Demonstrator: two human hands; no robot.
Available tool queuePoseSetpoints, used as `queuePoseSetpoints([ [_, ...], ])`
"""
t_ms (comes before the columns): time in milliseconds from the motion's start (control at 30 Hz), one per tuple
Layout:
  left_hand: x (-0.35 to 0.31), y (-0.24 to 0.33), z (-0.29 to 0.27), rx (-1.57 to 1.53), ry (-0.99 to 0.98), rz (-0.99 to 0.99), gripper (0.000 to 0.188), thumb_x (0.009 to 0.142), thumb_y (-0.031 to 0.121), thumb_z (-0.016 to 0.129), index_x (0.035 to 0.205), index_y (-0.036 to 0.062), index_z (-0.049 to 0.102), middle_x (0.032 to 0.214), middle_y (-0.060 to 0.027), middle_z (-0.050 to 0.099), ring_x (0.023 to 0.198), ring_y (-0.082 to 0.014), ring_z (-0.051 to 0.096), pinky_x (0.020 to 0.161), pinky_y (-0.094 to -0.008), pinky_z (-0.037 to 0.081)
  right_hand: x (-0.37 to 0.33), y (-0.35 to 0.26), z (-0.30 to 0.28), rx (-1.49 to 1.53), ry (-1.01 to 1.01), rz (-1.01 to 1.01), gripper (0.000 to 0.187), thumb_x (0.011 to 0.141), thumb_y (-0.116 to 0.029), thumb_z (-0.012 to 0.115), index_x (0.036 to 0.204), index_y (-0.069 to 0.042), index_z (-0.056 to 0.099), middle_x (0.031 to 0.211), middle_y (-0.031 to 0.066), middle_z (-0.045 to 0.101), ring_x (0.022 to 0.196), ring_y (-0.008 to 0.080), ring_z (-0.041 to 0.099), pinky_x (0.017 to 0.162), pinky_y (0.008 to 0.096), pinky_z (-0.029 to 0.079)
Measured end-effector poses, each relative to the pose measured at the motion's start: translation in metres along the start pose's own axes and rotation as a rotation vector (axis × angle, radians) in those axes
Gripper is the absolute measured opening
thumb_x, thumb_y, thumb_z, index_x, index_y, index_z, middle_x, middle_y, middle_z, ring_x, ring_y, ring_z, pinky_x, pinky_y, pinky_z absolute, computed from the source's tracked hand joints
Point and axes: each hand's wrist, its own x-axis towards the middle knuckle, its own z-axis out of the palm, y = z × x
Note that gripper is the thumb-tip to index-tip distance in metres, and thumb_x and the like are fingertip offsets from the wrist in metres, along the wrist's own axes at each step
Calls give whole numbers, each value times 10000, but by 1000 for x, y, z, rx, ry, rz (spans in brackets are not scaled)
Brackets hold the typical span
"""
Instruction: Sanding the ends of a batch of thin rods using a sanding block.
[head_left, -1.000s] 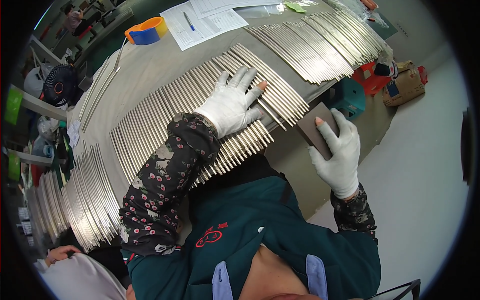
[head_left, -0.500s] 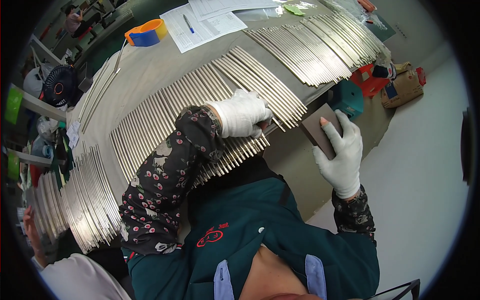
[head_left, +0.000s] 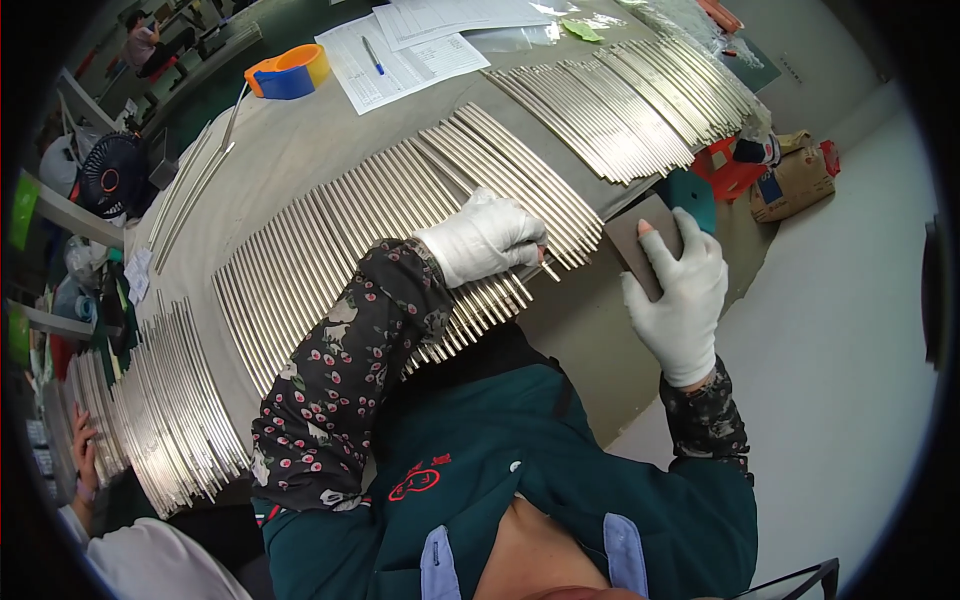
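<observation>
Many thin silvery metal rods point(head_left: 300, 260) lie side by side in a wide row in front of me. My left hand point(head_left: 482, 240), in a white glove with a bare fingertip showing, is closed over the row's near right part. The tip of one metal rod point(head_left: 549, 269) pokes out past its fingers, apart from its neighbours. Off the table's right edge, my right hand point(head_left: 682, 305), gloved too, grips a flat grey-brown block point(head_left: 632, 238) between thumb and fingers. A bare fingertip rests on the block's face. The glove hides the rod's middle.
More rods point(head_left: 620, 110) lie at the far right and another batch point(head_left: 180, 410) at the left. Papers with a pen point(head_left: 373, 56) and an orange-blue tape dispenser point(head_left: 288, 73) sit at the back. A paper sack point(head_left: 795, 183) stands right; another person's hand point(head_left: 83, 445) shows at left.
My left hand has drawn slightly nearer to me, and one rod tip now stands out beyond its fingers. The right hand keeps the block at nearly the same place. The whole view has shifted slightly.
</observation>
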Motion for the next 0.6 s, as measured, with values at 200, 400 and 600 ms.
queuePoseSetpoints([
  [200, 0, 1, 2, -13, 26, 5, 149, 858, 222, 591, 772, 111, 641, 730, -16, 655, 769, -223, 635, 838, -367, 410, -3, -26, -8, 174, -140, -139, 517, 623, -247, 744, 1111, -131, 616, 1209, 192, 515, 1043, 322, 513, 804, 419, 423],
  [400, 3, 1, 2, -31, 33, 28, 120, 814, 177, 652, 783, 63, 636, 718, -76, 629, 745, -258, 629, 742, -366, 456, -8, -36, -5, 345, -211, -263, 506, 629, -255, 742, 1106, -132, 628, 1221, 193, 513, 1046, 330, 510, 832, 405, 420],
  [600, 0, 5, -3, -4, -19, -8, 118, 769, 161, 689, 818, 71, 629, 750, -85, 632, 770, -276, 626, 787, -406, 443, -2, 7, -2, 52, -19, -2, 525, 634, -193, 737, 1139, -113, 618, 1248, 195, 499, 1053, 338, 500, 852, 426, 414],
])
